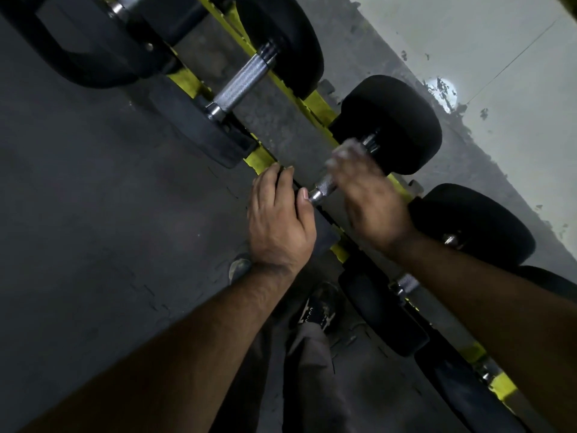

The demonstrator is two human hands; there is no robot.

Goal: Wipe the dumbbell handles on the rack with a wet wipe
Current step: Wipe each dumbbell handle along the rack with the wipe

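A black dumbbell lies across the yellow rack rails (319, 105), its far head (394, 124) toward the wall. A short piece of its knurled steel handle (323, 186) shows between my hands. My left hand (278, 220) grips the near head (324, 236), fingers curled over its edge and thumb by the handle's end. My right hand (368, 201), blurred by motion, lies over the handle. A whitish wet wipe (351, 145) peeks out at its fingertips. The rest of the handle is hidden under that hand.
A bigger dumbbell with a bare knurled handle (242, 83) sits on the rack above. Another dumbbell (474, 227) lies below, under my right forearm. A pale scuffed wall (499, 57) runs behind the rack. Dark rubber floor (93, 214) and my shoe (319, 307) lie on the near side.
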